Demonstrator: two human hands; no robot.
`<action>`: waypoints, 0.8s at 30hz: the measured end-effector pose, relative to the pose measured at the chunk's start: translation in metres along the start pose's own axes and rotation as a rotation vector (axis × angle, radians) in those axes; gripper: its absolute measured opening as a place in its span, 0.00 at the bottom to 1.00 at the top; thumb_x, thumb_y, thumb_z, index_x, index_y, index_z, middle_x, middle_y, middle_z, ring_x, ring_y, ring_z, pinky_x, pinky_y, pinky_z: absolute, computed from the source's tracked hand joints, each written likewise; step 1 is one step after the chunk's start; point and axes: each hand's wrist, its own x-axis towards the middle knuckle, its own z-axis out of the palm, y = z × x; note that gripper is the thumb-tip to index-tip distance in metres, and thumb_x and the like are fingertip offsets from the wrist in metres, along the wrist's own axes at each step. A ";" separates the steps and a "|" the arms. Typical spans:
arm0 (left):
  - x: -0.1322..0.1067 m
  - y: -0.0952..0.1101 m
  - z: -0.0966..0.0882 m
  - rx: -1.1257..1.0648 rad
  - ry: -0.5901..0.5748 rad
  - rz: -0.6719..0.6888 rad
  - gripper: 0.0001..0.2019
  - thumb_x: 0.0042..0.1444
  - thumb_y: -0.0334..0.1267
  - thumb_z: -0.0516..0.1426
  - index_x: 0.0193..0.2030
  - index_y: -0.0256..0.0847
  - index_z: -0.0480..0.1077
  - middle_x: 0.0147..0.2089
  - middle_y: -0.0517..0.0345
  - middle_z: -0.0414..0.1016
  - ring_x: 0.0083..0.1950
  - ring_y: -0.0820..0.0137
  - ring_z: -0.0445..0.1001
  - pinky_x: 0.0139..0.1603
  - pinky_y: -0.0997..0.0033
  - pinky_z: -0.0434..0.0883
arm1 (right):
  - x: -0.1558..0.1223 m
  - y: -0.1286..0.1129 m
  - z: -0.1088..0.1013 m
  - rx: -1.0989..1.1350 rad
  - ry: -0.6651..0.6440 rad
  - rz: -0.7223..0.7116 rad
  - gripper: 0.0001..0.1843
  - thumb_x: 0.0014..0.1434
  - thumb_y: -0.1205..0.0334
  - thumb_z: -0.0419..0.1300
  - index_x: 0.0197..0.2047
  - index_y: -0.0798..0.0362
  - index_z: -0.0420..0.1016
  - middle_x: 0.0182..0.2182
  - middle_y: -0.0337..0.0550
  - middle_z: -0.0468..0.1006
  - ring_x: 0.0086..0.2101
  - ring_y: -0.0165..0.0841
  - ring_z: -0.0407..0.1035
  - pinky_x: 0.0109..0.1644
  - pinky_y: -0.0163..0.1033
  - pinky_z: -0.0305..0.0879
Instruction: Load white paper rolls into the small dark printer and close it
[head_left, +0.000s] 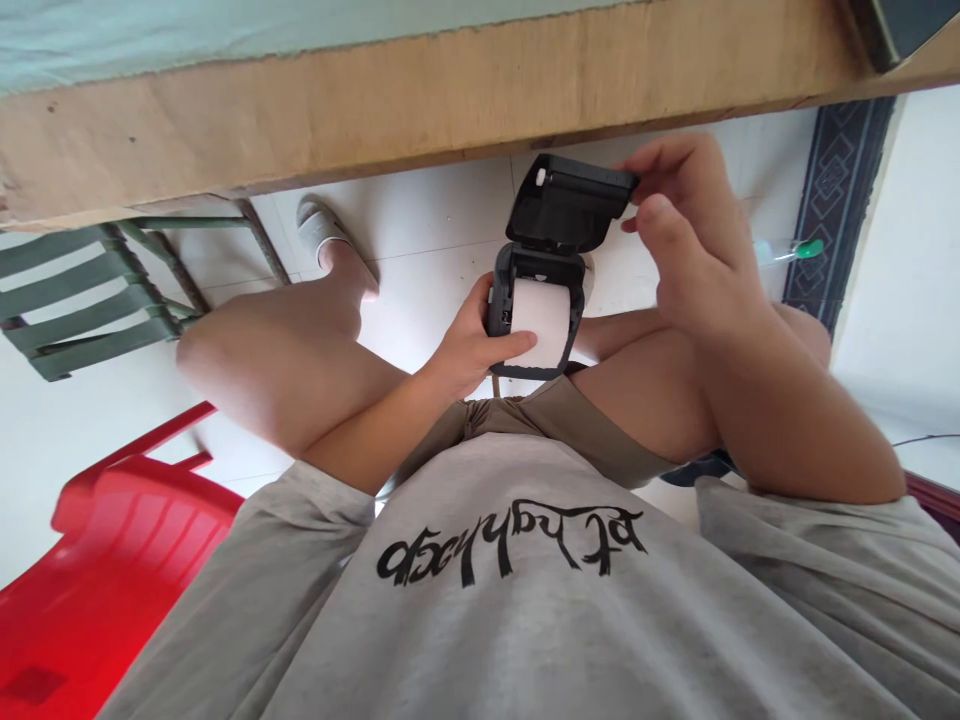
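A small black thermal printer point(501, 300) is held over my lap with its lid point(566, 205) swung open. A white paper roll point(544, 318) sits inside it. My left hand point(472, 345) grips the printer's body from the left, thumb pressed on the roll. My right hand point(686, 225) is at the raised lid, fingertips pinching its far edge. I am seated, looking straight down at my grey shirt and bare knees.
A wooden table edge point(420, 100) runs across the top, just above the printer. A red plastic chair point(112, 560) stands at the lower left, a green slatted chair point(90, 300) beyond it. White floor tiles and my sandalled foot point(326, 235) lie below.
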 end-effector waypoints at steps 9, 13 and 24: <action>-0.001 0.000 0.001 -0.029 -0.033 0.065 0.40 0.38 0.51 0.81 0.58 0.51 0.72 0.51 0.56 0.82 0.54 0.59 0.84 0.54 0.59 0.82 | -0.002 0.009 0.011 0.068 -0.213 0.008 0.35 0.65 0.29 0.60 0.61 0.49 0.71 0.57 0.47 0.79 0.52 0.31 0.76 0.52 0.38 0.80; -0.003 0.001 0.003 -0.082 0.017 0.079 0.37 0.42 0.58 0.79 0.57 0.51 0.75 0.51 0.54 0.83 0.54 0.55 0.85 0.50 0.58 0.83 | -0.003 0.018 0.022 0.141 -0.496 -0.026 0.45 0.63 0.30 0.65 0.71 0.46 0.59 0.49 0.42 0.79 0.37 0.22 0.72 0.37 0.29 0.75; 0.000 0.001 0.004 -0.141 0.109 0.044 0.30 0.47 0.62 0.75 0.51 0.48 0.78 0.46 0.53 0.85 0.60 0.50 0.85 0.52 0.55 0.84 | 0.003 0.020 0.037 0.147 -0.512 -0.016 0.45 0.60 0.37 0.69 0.70 0.48 0.57 0.51 0.43 0.79 0.35 0.22 0.71 0.36 0.30 0.73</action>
